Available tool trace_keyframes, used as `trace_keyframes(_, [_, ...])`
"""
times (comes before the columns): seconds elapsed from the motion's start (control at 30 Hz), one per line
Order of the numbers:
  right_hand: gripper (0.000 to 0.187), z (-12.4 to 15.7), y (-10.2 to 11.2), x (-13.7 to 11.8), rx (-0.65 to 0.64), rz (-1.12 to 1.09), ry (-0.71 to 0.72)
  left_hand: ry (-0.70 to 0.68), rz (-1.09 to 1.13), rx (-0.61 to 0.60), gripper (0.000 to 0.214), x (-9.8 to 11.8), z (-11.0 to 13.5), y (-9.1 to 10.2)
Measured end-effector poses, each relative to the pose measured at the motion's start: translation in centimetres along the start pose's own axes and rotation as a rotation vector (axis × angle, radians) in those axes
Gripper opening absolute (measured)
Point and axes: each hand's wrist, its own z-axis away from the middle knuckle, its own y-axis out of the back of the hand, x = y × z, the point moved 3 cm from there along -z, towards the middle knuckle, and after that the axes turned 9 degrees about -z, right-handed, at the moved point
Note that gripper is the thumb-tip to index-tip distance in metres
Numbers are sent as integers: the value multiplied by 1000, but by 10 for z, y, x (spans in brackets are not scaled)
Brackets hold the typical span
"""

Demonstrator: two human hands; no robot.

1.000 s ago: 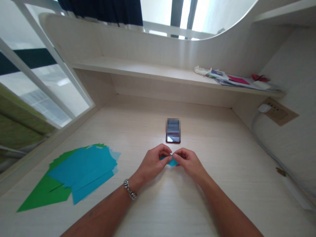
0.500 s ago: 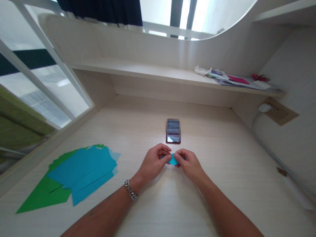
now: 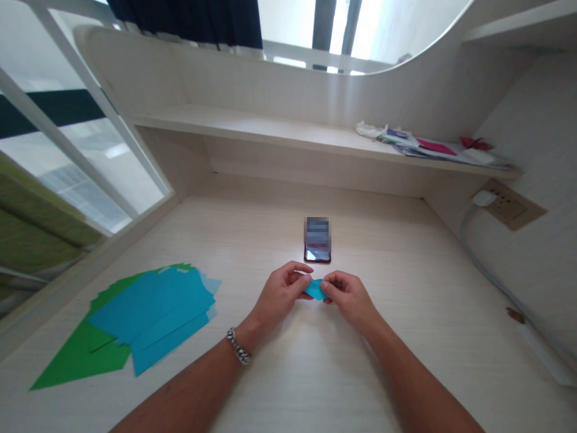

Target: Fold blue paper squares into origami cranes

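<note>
Left hand (image 3: 283, 291), centre of frame: forearm rising diagonally from the lower left, silver chain bracelet (image 3: 238, 346) at the wrist, fingers curled inward, thumb and fingers pinching the left end of a small folded blue paper (image 3: 317, 290). Right hand (image 3: 349, 294), just right of centre: forearm rising from the lower right, mirrored pose, thumb and fingers pinched on the paper's right end. Blue paper: between the two hands, just below the phone (image 3: 318, 253) in the frame, above the pale desk (image 3: 270, 210). Loose stack, lower left: blue sheets (image 3: 157, 300) overlapping green sheets (image 3: 74, 364). Open shelf (image 3: 252, 125), across the upper middle: bears a pile of papers (image 3: 436, 148) at its right end, a pink piece among them.
</note>
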Motion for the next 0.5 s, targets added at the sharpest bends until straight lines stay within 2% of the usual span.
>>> trace_keyframes(0.17, [20,2,-3,-2,6,37,-18,-76,-146,43,21,-1,1,0])
trace_keyframes(0.37, [27,3,-4,-5,-78,-178,-89,-132,-196,70,19,0,2,2])
trace_keyframes(0.5, [29,2,-1,-1,-119,-231,-114,-118,-172,54,17,0,0,4])
